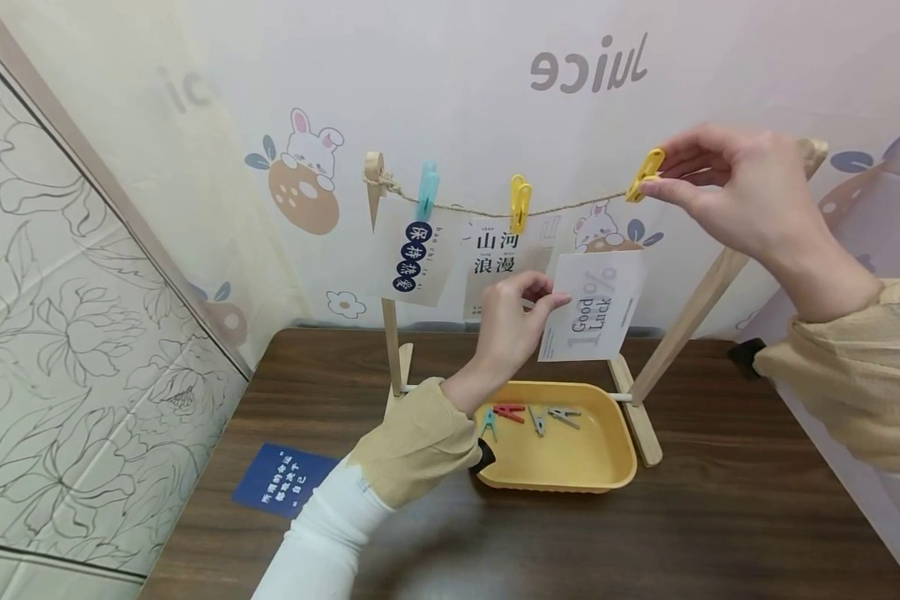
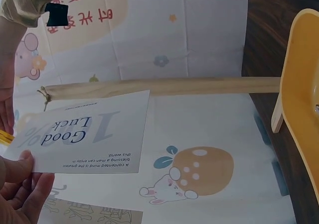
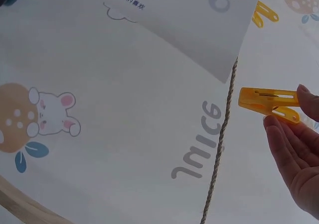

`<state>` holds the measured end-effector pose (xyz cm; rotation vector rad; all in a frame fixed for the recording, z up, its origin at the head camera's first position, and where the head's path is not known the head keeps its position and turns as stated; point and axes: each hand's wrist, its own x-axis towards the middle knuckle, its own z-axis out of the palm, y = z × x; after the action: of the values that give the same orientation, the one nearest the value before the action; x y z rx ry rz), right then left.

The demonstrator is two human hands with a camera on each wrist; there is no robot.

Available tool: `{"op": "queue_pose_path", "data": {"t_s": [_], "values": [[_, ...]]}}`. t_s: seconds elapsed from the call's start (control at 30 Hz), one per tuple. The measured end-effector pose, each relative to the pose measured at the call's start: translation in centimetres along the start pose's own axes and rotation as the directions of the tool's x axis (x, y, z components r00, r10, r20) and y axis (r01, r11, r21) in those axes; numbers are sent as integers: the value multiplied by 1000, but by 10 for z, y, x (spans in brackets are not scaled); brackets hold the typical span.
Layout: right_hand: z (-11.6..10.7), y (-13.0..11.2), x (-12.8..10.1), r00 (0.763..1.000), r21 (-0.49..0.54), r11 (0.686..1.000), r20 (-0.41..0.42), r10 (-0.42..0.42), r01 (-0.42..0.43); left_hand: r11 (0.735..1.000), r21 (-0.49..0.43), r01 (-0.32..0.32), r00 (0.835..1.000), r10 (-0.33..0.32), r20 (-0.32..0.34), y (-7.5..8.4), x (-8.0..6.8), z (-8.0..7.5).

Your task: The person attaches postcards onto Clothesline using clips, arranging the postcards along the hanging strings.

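My left hand (image 1: 510, 325) pinches the left edge of a white "Good Luck" card (image 1: 596, 308) between thumb and fingers, just under the twine (image 1: 585, 205). Farther right, my right hand (image 1: 753, 187) holds a yellow clothespin (image 1: 645, 175) by its handles at the line. In the right wrist view the clothespin (image 3: 264, 100) sits beside the twine (image 3: 219, 152), apart from it, and the card's corner (image 3: 222, 67) reaches the twine. A blue clothespin (image 1: 427, 192) and another yellow clothespin (image 1: 521, 204) clip two printed cards (image 1: 420, 279) on the line.
Wooden posts (image 1: 708, 304) hold the twine at both ends. Below stands a yellow tray (image 1: 562, 482) with several small clothespins (image 1: 508, 412) inside. A dark blue card (image 1: 273, 479) lies on the wooden table (image 1: 682, 533) at left. A printed curtain (image 1: 435, 75) hangs behind.
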<state>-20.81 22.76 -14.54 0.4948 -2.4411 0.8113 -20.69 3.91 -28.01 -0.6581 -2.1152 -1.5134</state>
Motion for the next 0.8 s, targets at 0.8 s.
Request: {"op": "queue_pose_path", "data": {"t_s": [0.8], "values": [[-3,5,14,1000,106,994,3,20,-20,995,97,27,1000,-26,-12,9,28,14]]}}
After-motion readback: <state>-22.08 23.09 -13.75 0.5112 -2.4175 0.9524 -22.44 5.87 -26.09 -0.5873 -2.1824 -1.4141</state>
